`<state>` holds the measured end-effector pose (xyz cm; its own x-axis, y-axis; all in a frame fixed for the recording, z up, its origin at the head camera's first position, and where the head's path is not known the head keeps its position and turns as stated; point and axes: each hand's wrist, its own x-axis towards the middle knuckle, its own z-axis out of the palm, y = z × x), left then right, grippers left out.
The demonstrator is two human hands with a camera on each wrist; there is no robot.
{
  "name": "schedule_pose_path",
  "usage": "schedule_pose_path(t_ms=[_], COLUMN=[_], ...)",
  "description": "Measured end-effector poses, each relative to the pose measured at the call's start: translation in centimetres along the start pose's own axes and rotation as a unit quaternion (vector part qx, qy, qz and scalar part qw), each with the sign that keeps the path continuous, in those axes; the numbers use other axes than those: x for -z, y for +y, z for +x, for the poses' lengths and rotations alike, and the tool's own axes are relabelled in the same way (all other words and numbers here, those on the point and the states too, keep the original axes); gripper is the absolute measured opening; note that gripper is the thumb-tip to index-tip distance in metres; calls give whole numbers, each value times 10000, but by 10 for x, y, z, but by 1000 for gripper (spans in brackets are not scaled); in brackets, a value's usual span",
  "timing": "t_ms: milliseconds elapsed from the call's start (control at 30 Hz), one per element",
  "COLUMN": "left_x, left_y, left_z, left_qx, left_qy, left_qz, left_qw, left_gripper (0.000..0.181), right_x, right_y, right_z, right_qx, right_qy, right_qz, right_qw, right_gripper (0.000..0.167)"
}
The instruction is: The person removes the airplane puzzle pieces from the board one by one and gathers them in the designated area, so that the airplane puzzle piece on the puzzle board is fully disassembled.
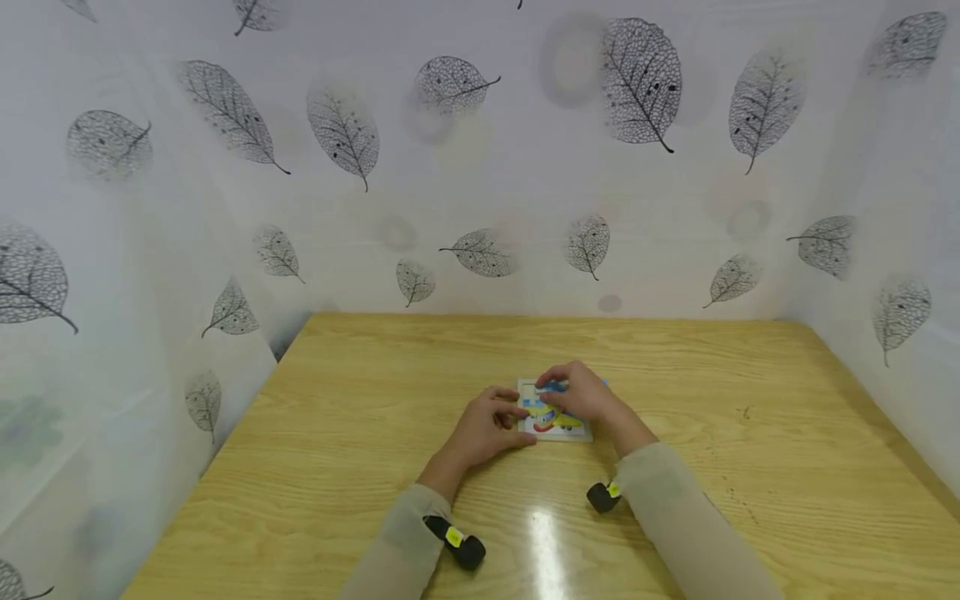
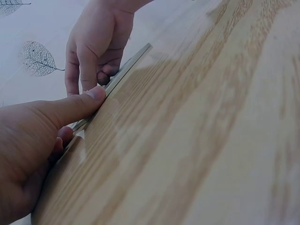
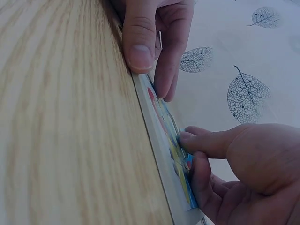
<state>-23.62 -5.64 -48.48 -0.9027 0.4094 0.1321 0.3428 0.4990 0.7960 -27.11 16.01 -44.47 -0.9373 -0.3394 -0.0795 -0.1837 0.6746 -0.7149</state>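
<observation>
A small puzzle board [image 1: 583, 434] with a pale frame lies flat on the table, its picture in yellow, blue and red. Along its left side my left hand [image 1: 483, 429] holds the frame, the thumb [image 2: 97, 93] at the near edge and a finger [image 3: 169, 70] reaching over the picture. Over the far part of the board, my right hand [image 1: 588, 396] pinches a blue puzzle piece [image 1: 553, 387] between thumb and fingers. Those fingertips touch or nearly touch the board in the right wrist view. They cover part of the picture.
The wood-grain table [image 1: 375, 367] extends around the board on every side. Pale curtains [image 1: 495, 183] printed with dark leaves hang behind it and at both sides. Black wrist cameras [image 1: 469, 552] are strapped over the sleeves, just above the tabletop.
</observation>
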Motion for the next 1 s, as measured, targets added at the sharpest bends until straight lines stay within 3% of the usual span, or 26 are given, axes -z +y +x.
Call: schedule_pose_path(t_ms=[133,267,600,767,1000], left_x=[0,1,-1,-2,0], left_y=[0,1,0,0,1], left_z=[0,1,-2,-1,0], left_qx=[32,60,142,107,46], left_qy=[-11,15,-29,-37,29], left_qz=[-5,19,-41,11,37], left_qw=[10000,10000,9999,9999,10000], left_gripper=[39,39,38,39,39], right_x=[0,1,2,8,21], right_y=[3,8,16,15,22], right_z=[0,0,-5,-8,-13], right_qx=[-260,-568,-884,-960,-861], right_qy=[32,69,82,49,-107], right_qz=[615,1538,2566,2693,2536], right_qw=[9978,9865,9624,9582,9634], right_gripper=[24,30,28,29,36])
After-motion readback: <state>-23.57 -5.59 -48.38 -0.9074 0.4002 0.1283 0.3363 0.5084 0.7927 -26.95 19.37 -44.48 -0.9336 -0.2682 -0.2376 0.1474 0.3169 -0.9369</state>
